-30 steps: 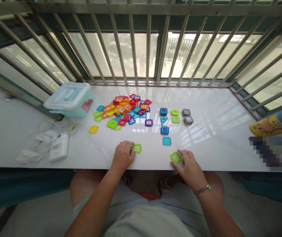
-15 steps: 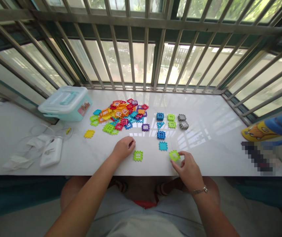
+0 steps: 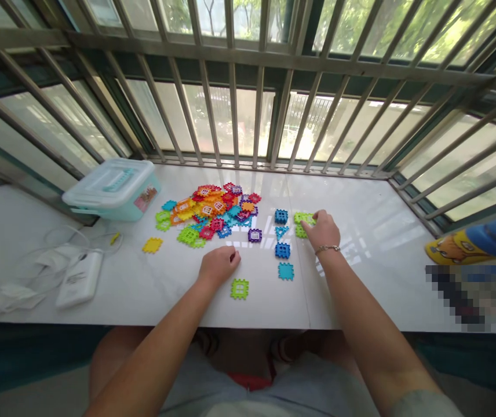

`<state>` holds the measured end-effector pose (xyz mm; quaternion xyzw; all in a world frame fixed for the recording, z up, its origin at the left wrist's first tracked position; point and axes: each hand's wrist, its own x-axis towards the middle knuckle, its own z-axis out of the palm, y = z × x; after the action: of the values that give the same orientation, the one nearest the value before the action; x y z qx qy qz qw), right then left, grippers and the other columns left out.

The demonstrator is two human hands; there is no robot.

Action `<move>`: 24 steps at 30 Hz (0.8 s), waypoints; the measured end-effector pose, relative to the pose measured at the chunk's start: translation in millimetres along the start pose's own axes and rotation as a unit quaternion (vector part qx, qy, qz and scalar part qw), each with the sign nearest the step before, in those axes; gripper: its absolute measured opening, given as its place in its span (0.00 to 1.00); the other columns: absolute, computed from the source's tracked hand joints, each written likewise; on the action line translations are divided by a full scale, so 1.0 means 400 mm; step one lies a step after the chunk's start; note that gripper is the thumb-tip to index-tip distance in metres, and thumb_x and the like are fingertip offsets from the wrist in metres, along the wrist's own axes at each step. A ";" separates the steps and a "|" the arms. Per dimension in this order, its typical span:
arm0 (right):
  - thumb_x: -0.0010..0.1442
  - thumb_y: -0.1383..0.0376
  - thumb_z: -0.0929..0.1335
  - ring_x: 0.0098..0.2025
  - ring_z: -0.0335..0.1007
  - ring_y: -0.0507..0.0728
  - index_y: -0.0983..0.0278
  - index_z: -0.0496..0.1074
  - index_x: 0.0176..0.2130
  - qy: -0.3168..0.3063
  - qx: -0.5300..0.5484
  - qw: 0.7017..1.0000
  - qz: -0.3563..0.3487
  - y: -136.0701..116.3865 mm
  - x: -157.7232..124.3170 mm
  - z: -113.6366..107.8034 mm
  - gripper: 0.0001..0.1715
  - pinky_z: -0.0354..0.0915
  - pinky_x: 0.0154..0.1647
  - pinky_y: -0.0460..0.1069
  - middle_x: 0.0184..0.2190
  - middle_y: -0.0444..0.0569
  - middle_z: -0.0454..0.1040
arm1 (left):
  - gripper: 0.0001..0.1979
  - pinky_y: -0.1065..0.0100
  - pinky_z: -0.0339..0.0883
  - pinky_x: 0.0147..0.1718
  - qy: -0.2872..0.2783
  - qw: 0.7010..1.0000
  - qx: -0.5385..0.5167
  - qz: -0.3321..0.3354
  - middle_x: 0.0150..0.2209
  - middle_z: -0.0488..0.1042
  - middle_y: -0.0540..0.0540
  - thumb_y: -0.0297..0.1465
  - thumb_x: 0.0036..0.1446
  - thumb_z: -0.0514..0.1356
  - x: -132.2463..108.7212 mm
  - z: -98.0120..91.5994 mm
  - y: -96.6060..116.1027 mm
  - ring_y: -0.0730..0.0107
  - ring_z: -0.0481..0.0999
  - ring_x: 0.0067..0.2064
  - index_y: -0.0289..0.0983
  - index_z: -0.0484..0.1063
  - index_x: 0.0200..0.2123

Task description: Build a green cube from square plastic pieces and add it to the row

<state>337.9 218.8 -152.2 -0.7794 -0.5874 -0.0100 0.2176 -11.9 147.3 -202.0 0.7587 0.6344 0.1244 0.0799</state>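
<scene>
Right hand (image 3: 323, 230) has reached forward onto the green tiles (image 3: 302, 218).

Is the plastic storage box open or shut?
Shut: the storage box has its whitish lid lying flat over the rim.

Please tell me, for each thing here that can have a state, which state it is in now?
storage box, lid shut
left hand, curled, resting on the table
right hand, touching the green tile stack; grip hidden
single green tile, lying flat, untouched
tile pile, loose heap
</scene>
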 end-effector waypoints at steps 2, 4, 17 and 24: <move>0.64 0.51 0.74 0.41 0.68 0.59 0.60 0.70 0.47 -0.007 -0.010 1.000 0.011 -0.011 0.026 0.021 0.20 0.59 0.40 0.51 0.45 0.52 0.73 | 0.15 0.64 0.51 0.31 0.001 1.000 -0.003 -0.002 0.35 0.81 0.45 0.38 0.70 0.56 0.002 0.003 -0.001 0.61 0.76 0.35 0.42 0.75 0.31; 0.64 0.51 0.75 0.42 0.69 0.59 0.60 0.71 0.46 -0.015 -0.016 1.000 0.017 -0.019 0.042 0.038 0.20 0.60 0.41 0.51 0.45 0.52 0.73 | 0.15 0.64 0.51 0.31 0.002 1.000 -0.006 -0.002 0.34 0.81 0.45 0.38 0.70 0.56 0.003 0.005 -0.002 0.61 0.76 0.35 0.42 0.75 0.31; 0.67 0.49 0.73 0.46 0.73 0.62 0.61 0.73 0.45 -0.054 -0.044 0.996 0.051 -0.044 0.059 0.072 0.19 0.65 0.45 0.54 0.49 0.56 0.75 | 0.15 0.62 0.47 0.30 -0.008 1.000 -0.016 -0.006 0.32 0.80 0.47 0.38 0.69 0.57 0.004 -0.002 -0.003 0.62 0.74 0.33 0.42 0.72 0.29; 0.69 0.48 0.72 0.49 0.75 0.64 0.62 0.74 0.48 -0.083 -0.081 0.993 0.035 -0.059 0.057 0.064 0.21 0.66 0.46 0.54 0.49 0.58 0.76 | 0.16 0.62 0.47 0.31 -0.017 1.000 -0.014 -0.013 0.33 0.81 0.49 0.39 0.69 0.57 0.005 -0.009 0.000 0.63 0.75 0.34 0.41 0.72 0.28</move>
<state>317.0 253.6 -161.4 -0.8128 -0.5729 0.0149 0.1045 -12.6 149.0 -198.5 0.7512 0.6411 0.1193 0.1023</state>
